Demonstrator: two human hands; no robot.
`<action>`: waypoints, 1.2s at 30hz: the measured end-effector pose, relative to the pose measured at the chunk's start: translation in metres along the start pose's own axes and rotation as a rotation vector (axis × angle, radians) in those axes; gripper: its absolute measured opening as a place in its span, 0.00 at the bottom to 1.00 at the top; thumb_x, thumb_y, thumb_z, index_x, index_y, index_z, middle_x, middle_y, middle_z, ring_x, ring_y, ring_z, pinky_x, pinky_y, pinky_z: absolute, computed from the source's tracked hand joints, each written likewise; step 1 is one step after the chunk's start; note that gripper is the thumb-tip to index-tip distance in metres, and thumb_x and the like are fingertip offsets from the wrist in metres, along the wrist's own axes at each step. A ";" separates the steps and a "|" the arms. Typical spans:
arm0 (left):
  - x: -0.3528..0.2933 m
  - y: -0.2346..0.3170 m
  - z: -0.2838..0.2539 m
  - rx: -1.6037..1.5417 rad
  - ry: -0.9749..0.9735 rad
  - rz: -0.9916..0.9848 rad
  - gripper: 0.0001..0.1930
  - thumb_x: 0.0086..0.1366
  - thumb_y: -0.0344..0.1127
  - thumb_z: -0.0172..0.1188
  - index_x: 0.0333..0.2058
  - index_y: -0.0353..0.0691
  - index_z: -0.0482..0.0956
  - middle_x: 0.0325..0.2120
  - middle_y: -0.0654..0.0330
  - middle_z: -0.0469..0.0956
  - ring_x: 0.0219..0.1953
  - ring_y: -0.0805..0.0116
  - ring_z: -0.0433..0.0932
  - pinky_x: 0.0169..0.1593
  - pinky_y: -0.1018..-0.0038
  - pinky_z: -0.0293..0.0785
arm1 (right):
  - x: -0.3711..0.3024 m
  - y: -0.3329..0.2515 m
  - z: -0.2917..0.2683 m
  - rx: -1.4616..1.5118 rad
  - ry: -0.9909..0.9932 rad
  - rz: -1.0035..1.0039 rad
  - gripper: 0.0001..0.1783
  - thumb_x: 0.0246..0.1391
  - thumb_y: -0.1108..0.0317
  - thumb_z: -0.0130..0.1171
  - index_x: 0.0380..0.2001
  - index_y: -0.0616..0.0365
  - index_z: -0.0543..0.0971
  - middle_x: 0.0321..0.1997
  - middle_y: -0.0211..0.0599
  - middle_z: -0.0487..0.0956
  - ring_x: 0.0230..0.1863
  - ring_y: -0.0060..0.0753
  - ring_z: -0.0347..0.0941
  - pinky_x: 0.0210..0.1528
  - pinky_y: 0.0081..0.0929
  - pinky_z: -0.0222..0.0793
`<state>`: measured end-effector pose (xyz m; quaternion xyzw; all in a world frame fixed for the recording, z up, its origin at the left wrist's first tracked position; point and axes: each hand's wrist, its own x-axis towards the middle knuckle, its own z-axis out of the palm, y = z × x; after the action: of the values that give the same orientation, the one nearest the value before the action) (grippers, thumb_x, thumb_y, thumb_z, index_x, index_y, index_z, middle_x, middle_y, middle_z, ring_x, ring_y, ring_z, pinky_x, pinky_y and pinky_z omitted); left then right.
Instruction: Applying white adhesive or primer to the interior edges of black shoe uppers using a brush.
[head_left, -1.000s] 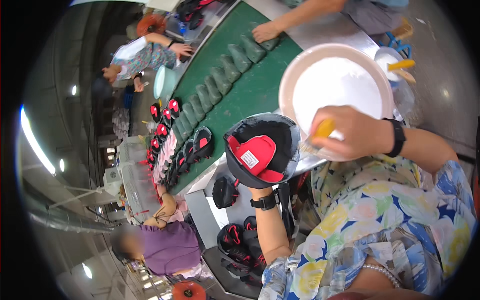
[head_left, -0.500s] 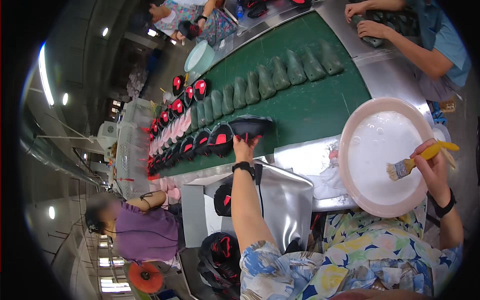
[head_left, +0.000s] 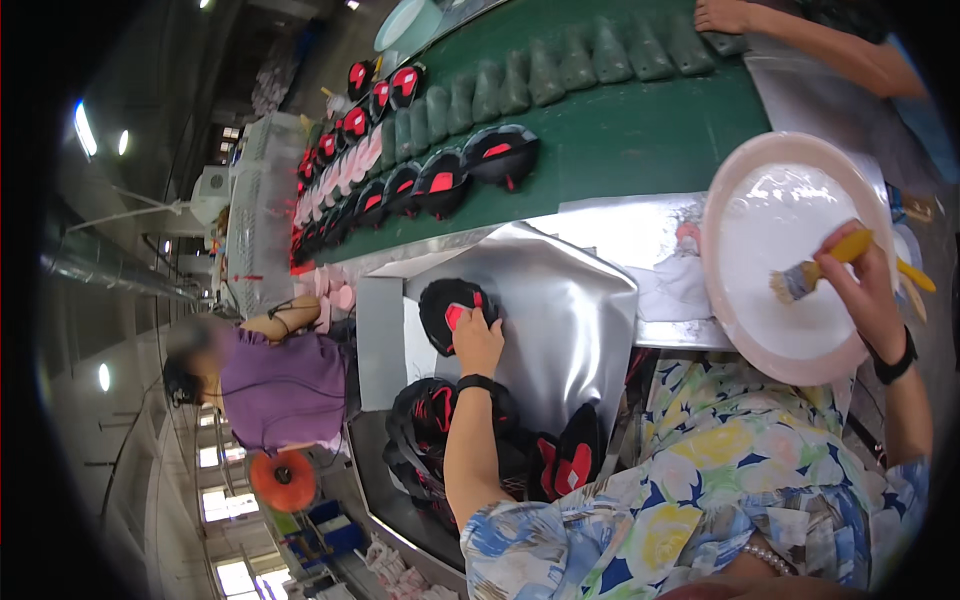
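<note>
My left hand (head_left: 478, 345) closes its fingers on the edge of a black shoe upper (head_left: 437, 322) with a red inside, lying on the shiny metal sheet (head_left: 560, 295). Further shoe uppers (head_left: 430, 408) are heaped below it, beside my left forearm. In my right hand (head_left: 860, 290) is a paintbrush with a yellow handle (head_left: 848, 246) and pale bristles. The bristles hang over a pink basin (head_left: 716, 290) of white liquid (head_left: 775, 240). Another black upper (head_left: 500, 158) stands at the end of a row on the green belt (head_left: 600, 150).
Dark green shoe lasts (head_left: 547, 75) line the belt, with pink pieces (head_left: 350, 170) and more uppers to the left. A white cloth (head_left: 670, 285) lies left of the basin. One co-worker in purple (head_left: 280, 385) is at left; another's arm (head_left: 830, 45) reaches in at upper right.
My left hand has let go of the upper on the belt and come back to another upper on the metal sheet. The brush stays over the basin. The view has tilted downward.
</note>
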<state>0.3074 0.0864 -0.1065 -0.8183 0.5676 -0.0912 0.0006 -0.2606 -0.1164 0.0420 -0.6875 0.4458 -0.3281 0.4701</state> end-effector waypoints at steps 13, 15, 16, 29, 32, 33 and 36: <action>-0.061 0.103 -0.076 -2.143 -0.566 -1.165 0.22 0.54 0.32 0.56 0.49 0.34 0.75 0.45 0.54 0.76 0.51 0.55 0.74 0.59 0.57 0.69 | 0.016 -0.006 0.037 -0.062 -0.199 -0.265 0.11 0.58 0.66 0.62 0.34 0.62 0.73 0.30 0.45 0.79 0.30 0.43 0.77 0.36 0.33 0.72; -0.074 0.070 -0.040 -1.932 -0.481 -0.996 0.25 0.56 0.30 0.56 0.55 0.33 0.72 0.53 0.50 0.72 0.59 0.52 0.69 0.63 0.56 0.66 | 0.012 -0.005 0.039 -0.230 -0.484 -0.203 0.10 0.57 0.69 0.64 0.33 0.61 0.72 0.35 0.43 0.78 0.30 0.46 0.74 0.38 0.32 0.70; -0.074 0.081 -0.036 -1.509 -0.223 -0.785 0.28 0.56 0.29 0.56 0.58 0.33 0.69 0.57 0.49 0.69 0.61 0.51 0.67 0.64 0.57 0.64 | 0.010 -0.005 0.036 -0.358 -0.542 -0.173 0.11 0.56 0.69 0.64 0.35 0.61 0.72 0.32 0.44 0.78 0.31 0.50 0.74 0.38 0.34 0.70; 0.040 0.131 -0.134 -1.451 -0.409 -0.133 0.17 0.63 0.17 0.52 0.50 0.38 0.73 0.53 0.50 0.78 0.49 0.57 0.81 0.52 0.65 0.80 | 0.006 0.013 -0.027 -0.615 0.029 -0.473 0.08 0.59 0.69 0.62 0.37 0.59 0.73 0.33 0.41 0.77 0.34 0.42 0.74 0.40 0.32 0.69; 0.052 0.161 -0.177 -1.733 -0.546 -0.394 0.18 0.72 0.33 0.52 0.58 0.36 0.71 0.50 0.52 0.79 0.47 0.59 0.82 0.48 0.65 0.84 | 0.018 0.000 -0.023 -0.377 0.020 -0.417 0.08 0.60 0.68 0.61 0.38 0.58 0.74 0.34 0.40 0.78 0.34 0.40 0.75 0.40 0.32 0.70; 0.052 0.161 -0.172 -1.719 -0.561 -0.374 0.18 0.72 0.33 0.52 0.58 0.36 0.71 0.50 0.52 0.79 0.47 0.59 0.82 0.48 0.65 0.84 | 0.025 -0.007 -0.017 -0.198 0.000 -0.408 0.08 0.60 0.68 0.61 0.38 0.58 0.74 0.35 0.39 0.79 0.35 0.39 0.75 0.41 0.32 0.70; 0.058 0.178 -0.161 -1.677 -0.706 -0.212 0.24 0.70 0.41 0.57 0.60 0.36 0.69 0.52 0.50 0.77 0.51 0.54 0.80 0.55 0.58 0.80 | 0.041 -0.039 0.000 0.101 -0.023 -0.606 0.11 0.58 0.67 0.62 0.37 0.61 0.73 0.30 0.42 0.78 0.34 0.43 0.77 0.37 0.34 0.70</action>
<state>0.1374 -0.0144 0.0414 -0.5787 0.3367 0.6066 -0.4286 -0.2328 -0.1480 0.0803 -0.7686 0.1984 -0.4672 0.3894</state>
